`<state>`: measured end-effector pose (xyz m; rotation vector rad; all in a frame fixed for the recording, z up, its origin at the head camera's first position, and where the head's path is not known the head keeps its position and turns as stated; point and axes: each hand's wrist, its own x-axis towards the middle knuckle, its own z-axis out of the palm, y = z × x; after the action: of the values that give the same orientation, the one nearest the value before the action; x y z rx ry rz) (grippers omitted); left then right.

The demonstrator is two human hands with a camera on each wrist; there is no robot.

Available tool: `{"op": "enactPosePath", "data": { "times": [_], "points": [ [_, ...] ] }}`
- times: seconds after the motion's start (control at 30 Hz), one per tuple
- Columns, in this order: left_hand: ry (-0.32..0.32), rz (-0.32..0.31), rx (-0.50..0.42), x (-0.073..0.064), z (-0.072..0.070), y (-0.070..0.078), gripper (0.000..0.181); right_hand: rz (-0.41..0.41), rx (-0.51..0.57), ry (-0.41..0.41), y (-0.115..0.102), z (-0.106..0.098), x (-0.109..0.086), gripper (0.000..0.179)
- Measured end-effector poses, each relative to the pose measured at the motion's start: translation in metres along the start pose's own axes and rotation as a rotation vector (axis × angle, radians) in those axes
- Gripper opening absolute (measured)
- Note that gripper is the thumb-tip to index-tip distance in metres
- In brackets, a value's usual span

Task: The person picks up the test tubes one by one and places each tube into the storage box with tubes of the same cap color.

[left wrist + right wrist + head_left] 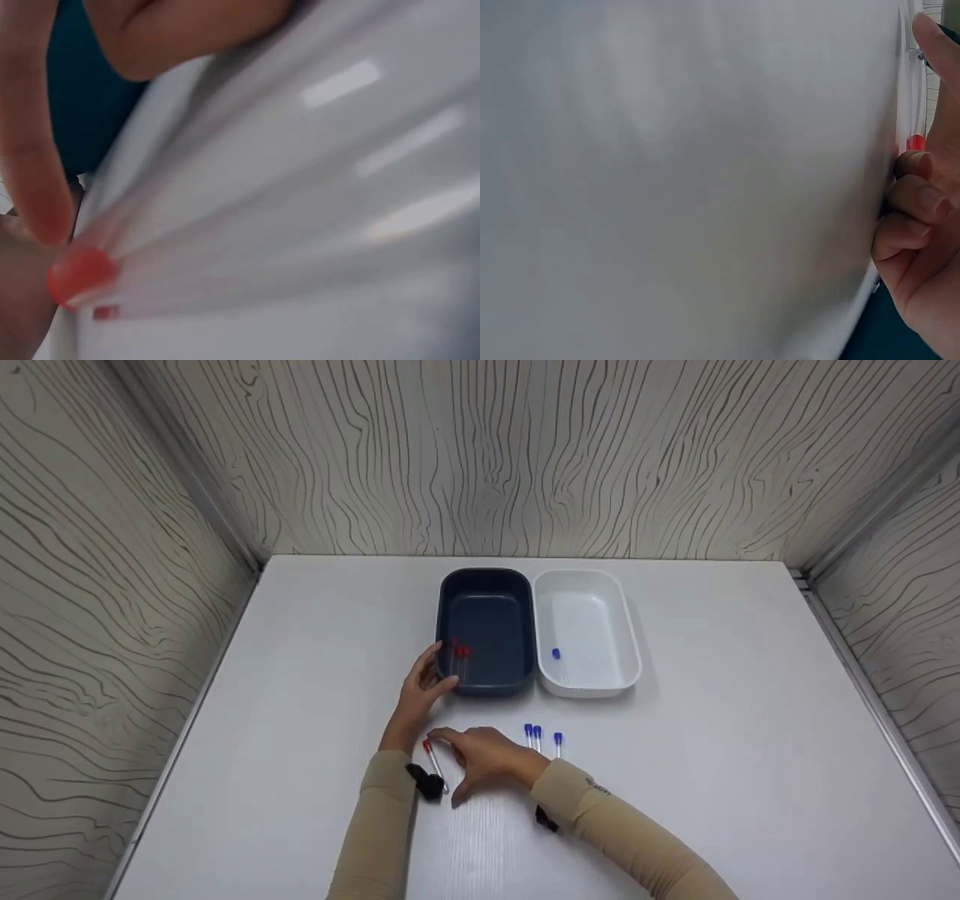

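My left hand [421, 690] is at the near left corner of a dark blue tray [487, 688], its fingers along the outer side and its thumb by the front corner. Inside that tray lie a few clear tubes with red caps [463, 651]. My right hand [486, 754] is low over the table, index finger and thumb spread apart beside a red-capped tube [436, 765]. The index fingertip is right by the red cap, the thumb near the tube's other end. In the left wrist view, the red cap [82, 276] and clear tube look large and blurred.
A white tray [589, 691] stands against the blue tray's right side, with a blue-capped tube [556, 654] in it. Three blue-capped tubes [558, 738] lie on the white table [735, 750], partly behind my right wrist. Wood-patterned panels [487, 457] enclose the table.
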<state>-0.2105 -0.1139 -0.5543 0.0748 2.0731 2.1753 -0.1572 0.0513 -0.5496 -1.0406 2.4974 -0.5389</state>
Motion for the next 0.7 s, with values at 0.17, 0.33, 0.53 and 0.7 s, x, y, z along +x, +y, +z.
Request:
{"op": "enactPosePath", "data": {
  "times": [0.17,0.33,0.53,0.7],
  "points": [
    [0.009,-0.01,0.005,0.0,0.0,0.0,0.071,0.027,-0.036,-0.019,-0.005,-0.001,0.004,0.103],
    [0.015,-0.023,0.015,0.0,0.001,0.001,0.071,0.059,-0.074,-0.037,-0.01,0.0,0.005,0.104],
    [0.01,-0.025,0.014,0.0,0.001,0.002,0.071,0.066,-0.108,-0.041,-0.013,0.0,0.007,0.1],
    [0.008,-0.006,0.037,0.0,0.0,0.002,0.071,0.061,-0.117,-0.03,-0.014,0.0,0.007,0.095]
  ]
}}
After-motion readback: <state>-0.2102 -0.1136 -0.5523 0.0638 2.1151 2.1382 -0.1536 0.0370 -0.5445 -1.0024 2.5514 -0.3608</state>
